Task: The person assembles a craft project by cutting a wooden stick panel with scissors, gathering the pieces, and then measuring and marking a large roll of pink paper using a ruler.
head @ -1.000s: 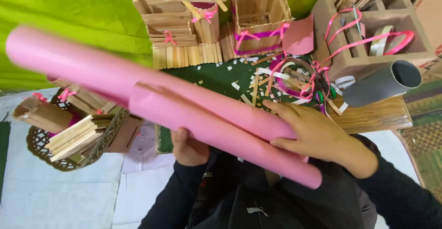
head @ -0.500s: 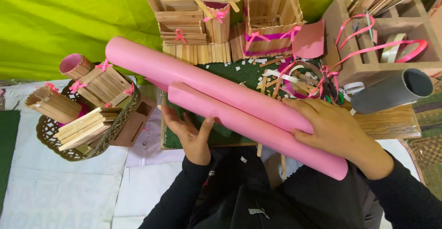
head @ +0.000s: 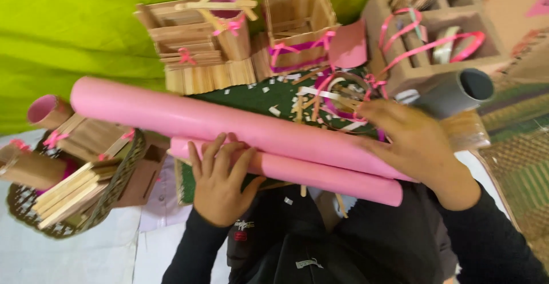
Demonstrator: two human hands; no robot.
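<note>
Two long pink paper rolls lie side by side across my lap. The upper roll (head: pixel 189 118) runs from far left to lower right; the lower roll (head: pixel 337 180) lies against it. My left hand (head: pixel 220 184) rests flat with fingers spread over the left end of the lower roll and touches the upper one. My right hand (head: pixel 409 141) presses on the right part of the upper roll, fingers curved over it. A green mat (head: pixel 257 95) with paper scraps lies behind the rolls.
Wooden stick boxes (head: pixel 294 24) with pink ribbon stand at the back. A woven basket (head: pixel 120 181) of stick pieces sits at the left beside a small pink tube (head: pixel 48 111). A grey pipe (head: pixel 454 92) and a brown organiser (head: pixel 434 38) with ribbons are at the right.
The rolls have swung down to lie closer together and more level. My left hand has come from beneath onto the lower roll with its fingers spread.
</note>
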